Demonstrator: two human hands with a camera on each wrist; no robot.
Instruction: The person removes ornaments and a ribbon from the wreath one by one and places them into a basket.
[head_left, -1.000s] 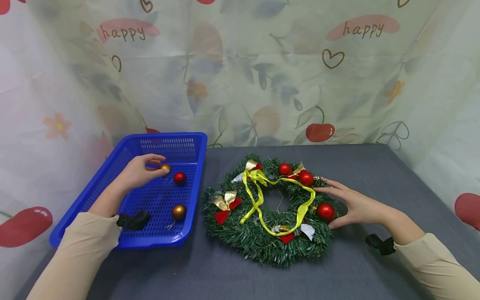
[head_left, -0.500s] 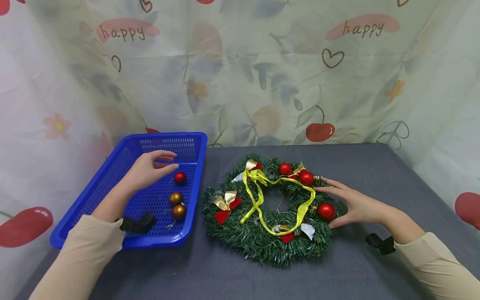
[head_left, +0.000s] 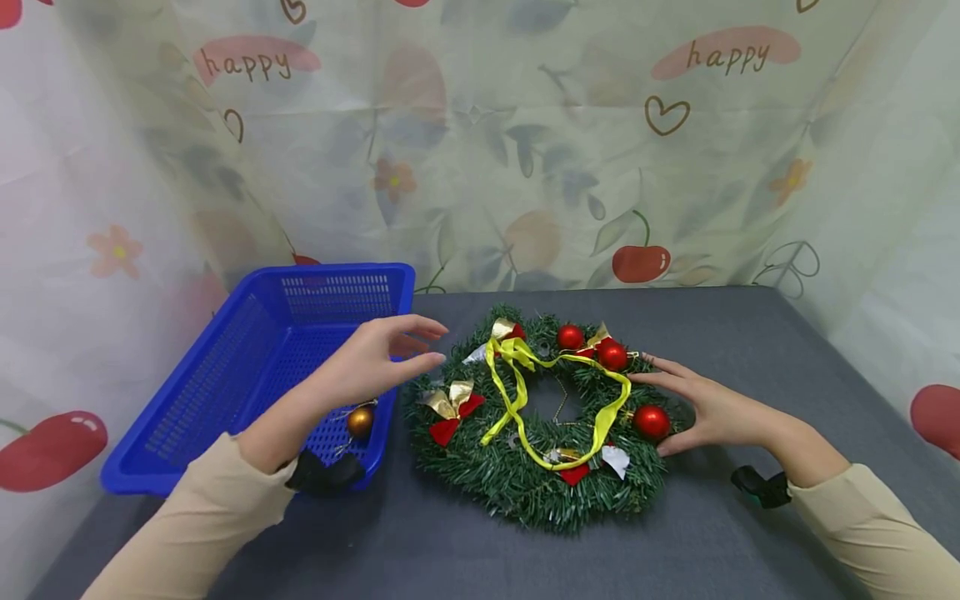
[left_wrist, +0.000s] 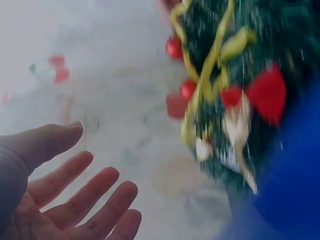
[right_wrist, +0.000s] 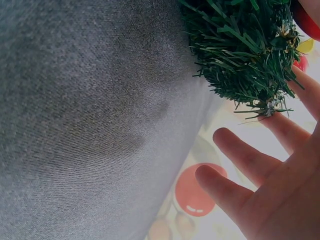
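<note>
My left hand (head_left: 378,358), fingers apart and holding nothing, hovers over the right side of the blue basket (head_left: 258,275), near the wreath's left edge. In the left wrist view, that hand (left_wrist: 75,200) is loosely spread. A green wreath (head_left: 517,500) lies flat, dressed with red baubles (head_left: 651,423), red-and-gold bows (head_left: 453,404) and a loose yellow ribbon (head_left: 517,408). My right hand (head_left: 716,412) rests against its right edge, thumb and fingers extended on either side of a red bauble. A gold bauble (head_left: 360,422) sits in the basket; the left arm hides other contents.
A dark grey cloth (head_left: 465,558) covers the table. Behind and at both sides hangs a printed curtain (head_left: 480,167) with cherries and lettering. The basket's raised right wall (head_left: 401,333) stands between its inside and the wreath.
My left hand has let go of a gold bauble, which came to rest beside the other one in the basket. It then moved right, toward the wreath. My right hand stays put.
</note>
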